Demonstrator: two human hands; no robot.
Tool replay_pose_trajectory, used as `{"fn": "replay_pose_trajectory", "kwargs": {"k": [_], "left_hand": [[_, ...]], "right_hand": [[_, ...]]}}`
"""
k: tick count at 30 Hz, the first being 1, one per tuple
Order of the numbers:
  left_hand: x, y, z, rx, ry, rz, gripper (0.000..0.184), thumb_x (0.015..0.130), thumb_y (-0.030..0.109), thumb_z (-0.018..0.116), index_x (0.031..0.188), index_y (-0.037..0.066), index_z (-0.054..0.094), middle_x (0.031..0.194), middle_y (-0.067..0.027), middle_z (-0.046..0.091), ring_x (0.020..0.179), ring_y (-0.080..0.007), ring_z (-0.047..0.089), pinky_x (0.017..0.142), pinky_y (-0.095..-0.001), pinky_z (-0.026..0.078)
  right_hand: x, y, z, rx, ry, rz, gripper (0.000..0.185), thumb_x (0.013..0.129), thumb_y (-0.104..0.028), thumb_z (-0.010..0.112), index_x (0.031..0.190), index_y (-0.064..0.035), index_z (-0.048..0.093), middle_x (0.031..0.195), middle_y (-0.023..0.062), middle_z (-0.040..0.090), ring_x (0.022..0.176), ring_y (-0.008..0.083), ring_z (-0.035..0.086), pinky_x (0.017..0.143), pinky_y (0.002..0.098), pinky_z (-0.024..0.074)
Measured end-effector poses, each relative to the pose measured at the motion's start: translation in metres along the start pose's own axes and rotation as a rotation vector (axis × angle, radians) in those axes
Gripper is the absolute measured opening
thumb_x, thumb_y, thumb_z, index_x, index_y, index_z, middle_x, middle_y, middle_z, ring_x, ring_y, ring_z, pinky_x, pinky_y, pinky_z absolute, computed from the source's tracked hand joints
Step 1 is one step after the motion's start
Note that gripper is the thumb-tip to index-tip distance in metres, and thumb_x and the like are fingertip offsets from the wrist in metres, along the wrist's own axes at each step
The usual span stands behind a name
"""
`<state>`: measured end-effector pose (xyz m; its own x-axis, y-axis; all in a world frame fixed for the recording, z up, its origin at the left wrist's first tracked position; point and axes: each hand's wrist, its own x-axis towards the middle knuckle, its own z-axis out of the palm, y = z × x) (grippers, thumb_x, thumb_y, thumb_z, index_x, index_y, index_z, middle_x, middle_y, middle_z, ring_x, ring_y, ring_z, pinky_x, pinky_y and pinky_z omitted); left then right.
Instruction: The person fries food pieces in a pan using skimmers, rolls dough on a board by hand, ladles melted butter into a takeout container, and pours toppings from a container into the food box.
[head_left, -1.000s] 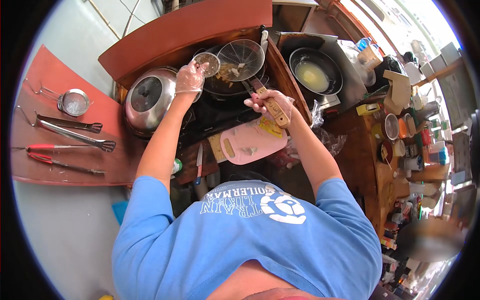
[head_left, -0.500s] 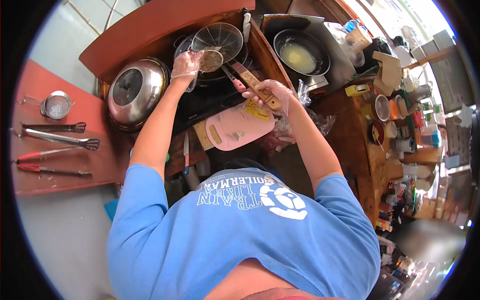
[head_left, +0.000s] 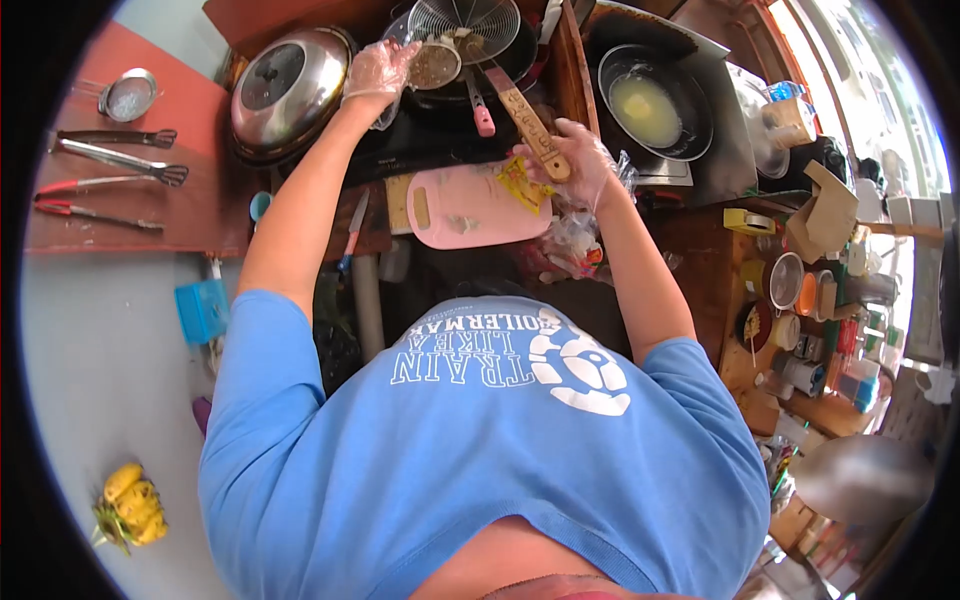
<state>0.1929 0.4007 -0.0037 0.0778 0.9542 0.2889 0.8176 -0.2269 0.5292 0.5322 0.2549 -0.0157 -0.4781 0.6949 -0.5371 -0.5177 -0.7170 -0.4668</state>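
My left hand, in a clear plastic glove, pinches a small round strainer at its left side. The strainer is over a dark wok and beside the wire basket of a large skimmer. Pale bits lie in the basket. The skimmer's wooden handle runs toward me, and my gloved right hand has its fingers under the handle's end, thumb apart above. A pink-handled tool leans from the wok, free of both hands. Below lies a pink cutting board with a yellow packet.
A domed lid stands left of the wok. A pan with pale yellow fat sits at right. A knife lies left of the board. Tongs lie on the red ledge at left. Jars and bowls crowd the right shelf.
My right hand has let go of the pink-handled tool and stays at the skimmer handle. The strainer has shifted slightly right. The view has tilted, so the scene sits higher.
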Motion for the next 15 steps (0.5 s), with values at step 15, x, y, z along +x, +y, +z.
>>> {"fn": "replay_pose_trajectory", "kwargs": {"k": [15], "left_hand": [[-0.012,0.017,-0.005,0.007,0.091,-0.046,0.053,0.094,0.054,0.062,0.085,0.002,0.066,0.062,-0.0099,0.066,0.062,-0.0213,0.068,0.066,-0.0365,0.052]], "right_hand": [[-0.008,0.1,-0.053,0.057,0.155,0.155,0.075,0.097,-0.045,0.05,0.144,0.0116,0.035,0.141,0.0309,0.047,0.125,0.0416,0.052,0.109,0.0517,0.0422]]}}
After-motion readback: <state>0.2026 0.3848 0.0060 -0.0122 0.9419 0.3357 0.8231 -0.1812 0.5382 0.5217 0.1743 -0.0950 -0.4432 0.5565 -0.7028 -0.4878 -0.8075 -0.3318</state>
